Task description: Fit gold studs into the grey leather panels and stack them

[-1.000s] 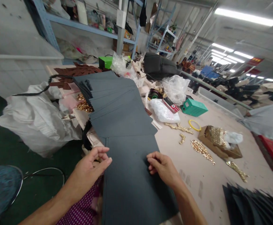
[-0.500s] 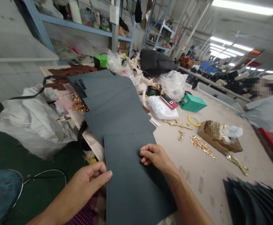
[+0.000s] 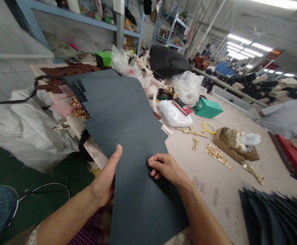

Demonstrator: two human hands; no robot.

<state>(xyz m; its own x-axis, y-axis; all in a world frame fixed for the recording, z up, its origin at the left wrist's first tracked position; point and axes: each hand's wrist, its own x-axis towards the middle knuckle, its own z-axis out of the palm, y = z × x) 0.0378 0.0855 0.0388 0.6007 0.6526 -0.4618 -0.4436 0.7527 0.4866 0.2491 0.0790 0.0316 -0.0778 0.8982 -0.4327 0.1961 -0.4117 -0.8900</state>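
A flat dark blue-grey panel [image 3: 143,200], leather-like with a stitched edge, lies in front of me on top of a fanned stack of similar panels [image 3: 122,102]. My left hand [image 3: 104,183] grips its left edge, thumb on top and fingers hidden underneath. Over the panel's middle, my right hand [image 3: 165,166] is closed in a pinch. A tiny gold-coloured piece shows at those fingertips, too small for me to name its kind.
On the table to the right are gold chain pieces [image 3: 217,156], a cardboard box [image 3: 250,154], yellow tape [image 3: 209,128], a teal box [image 3: 208,108] and a phone [image 3: 182,106]. More dark panels [image 3: 273,214] stand at lower right. A person's sleeve [image 3: 288,117] shows far right.
My left hand has moved up along the panel's left edge and now has its thumb over it. My right hand keeps its pinch in nearly the same spot. The view has shifted slightly.
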